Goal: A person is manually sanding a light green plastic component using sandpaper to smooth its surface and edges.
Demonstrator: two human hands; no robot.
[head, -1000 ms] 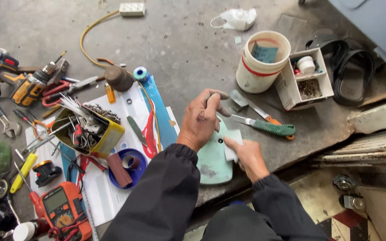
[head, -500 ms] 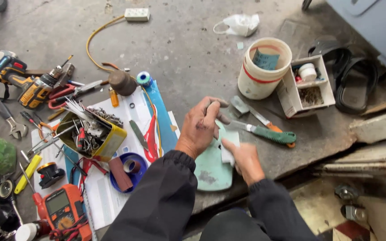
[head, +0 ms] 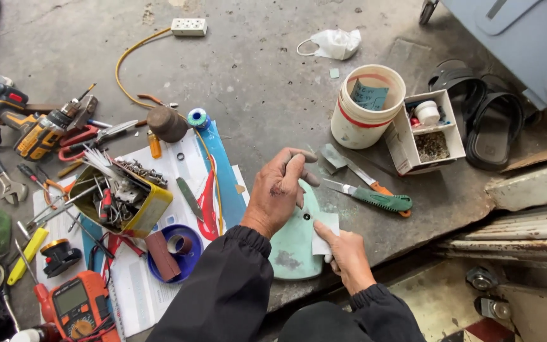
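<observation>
Left hand: the left hand [head: 280, 190] lies flat-ish on the upper end of the pale green plastic panel [head: 292, 250], fingers curled loosely, grasping nothing; it seems to pin the panel to the concrete floor [head: 254, 69] so it cannot slide.
Right hand: the right hand [head: 348, 252] pinches a small white sheet [head: 325, 232] between thumb and fingers and presses it against the panel's right edge; whether it is abrasive paper or a cloth I cannot tell from this view.
Panel: lies face up on the floor just in front of the person, between both hands, near the floor's edge.
Within reach: a green-handled knife [head: 375, 197] and an orange-handled scraper [head: 362, 176] lie just beyond the panel, blades pointing left.
Storage: a white bucket [head: 365, 107] and an open white box [head: 427, 130] stand touching or nearly so.
Left side: a yellow tin [head: 121, 199] of screwdrivers and bits, an orange multimeter [head: 77, 307].
</observation>
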